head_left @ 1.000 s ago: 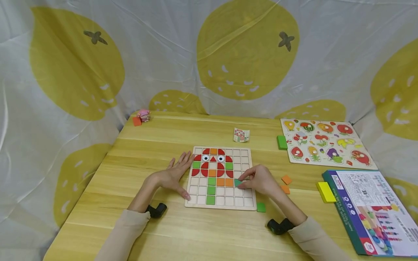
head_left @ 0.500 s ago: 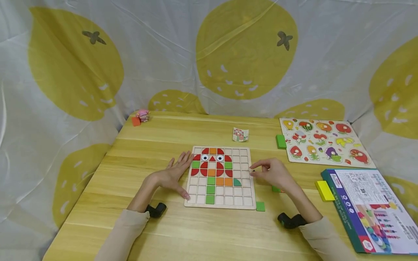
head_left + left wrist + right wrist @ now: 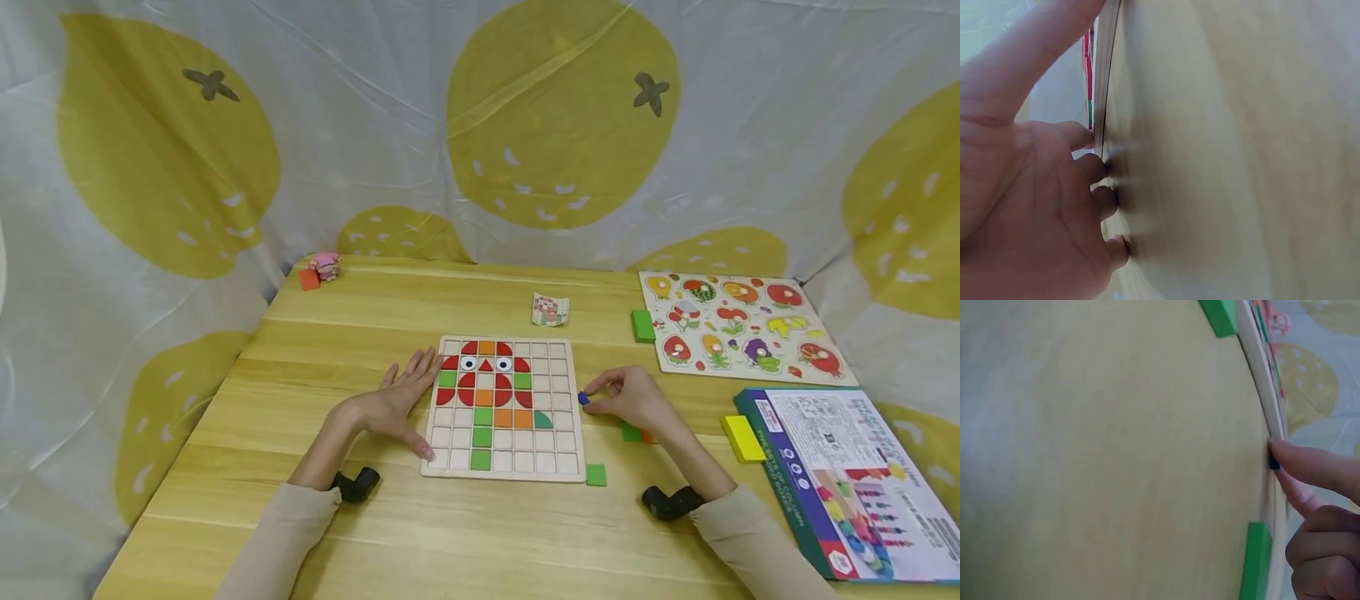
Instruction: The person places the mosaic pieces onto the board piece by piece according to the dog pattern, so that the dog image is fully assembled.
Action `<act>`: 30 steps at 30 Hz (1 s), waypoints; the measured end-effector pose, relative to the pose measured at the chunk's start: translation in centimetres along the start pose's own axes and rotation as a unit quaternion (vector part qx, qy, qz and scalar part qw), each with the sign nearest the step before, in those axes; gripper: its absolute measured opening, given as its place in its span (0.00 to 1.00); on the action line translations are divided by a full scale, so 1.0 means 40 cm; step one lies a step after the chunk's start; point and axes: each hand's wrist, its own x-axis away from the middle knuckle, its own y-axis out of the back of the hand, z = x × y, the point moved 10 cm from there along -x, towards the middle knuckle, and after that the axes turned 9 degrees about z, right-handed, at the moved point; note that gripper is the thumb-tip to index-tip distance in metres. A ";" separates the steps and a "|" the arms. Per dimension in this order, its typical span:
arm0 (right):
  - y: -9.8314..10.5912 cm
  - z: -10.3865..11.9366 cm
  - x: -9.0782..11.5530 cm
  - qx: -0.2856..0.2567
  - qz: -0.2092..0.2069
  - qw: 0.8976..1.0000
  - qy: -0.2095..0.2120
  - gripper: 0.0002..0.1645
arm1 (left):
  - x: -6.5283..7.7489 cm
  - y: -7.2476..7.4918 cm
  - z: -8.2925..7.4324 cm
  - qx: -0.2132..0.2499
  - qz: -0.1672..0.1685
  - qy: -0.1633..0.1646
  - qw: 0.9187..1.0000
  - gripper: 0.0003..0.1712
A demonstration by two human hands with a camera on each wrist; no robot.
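Note:
A wooden grid board lies on the table with red, orange and green pieces and two eye pieces set in its squares. One teal quarter-circle piece sits at the right end of an orange pair. My left hand rests along the board's left edge, fingers spread; in the left wrist view the fingertips touch the table and board side. Just off the board's right edge, my right hand pinches a small blue piece between thumb and finger. In the right wrist view that piece looks dark and is partly hidden.
Green tiles lie by the board's lower right corner and under the right wrist, beside a partly covered orange piece. A pattern card lies behind the board. A fruit puzzle, yellow block and box are at right.
My right hand has let go of the teal quarter-circle on the board and moved right, off its edge. It now holds a small blue piece. The left hand stays put.

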 end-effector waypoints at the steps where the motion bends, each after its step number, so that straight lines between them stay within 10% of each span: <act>1: -0.004 0.002 -0.004 0.000 0.000 1.000 0.000 0.11 | 0.000 0.000 -0.001 0.001 0.001 0.000 1.000 0.82; 13: -0.013 0.063 -0.001 0.075 0.046 0.994 0.072 0.05 | -0.001 -0.002 0.000 -0.002 0.002 0.002 1.000 0.81; 22: -0.106 0.161 0.000 0.155 0.173 0.954 0.189 0.04 | -0.002 -0.001 0.002 -0.005 0.000 -0.002 1.000 0.82; 30: -0.118 0.159 -0.009 0.100 0.214 0.950 0.203 0.06 | -0.004 -0.002 0.003 -0.002 0.002 0.002 1.000 0.82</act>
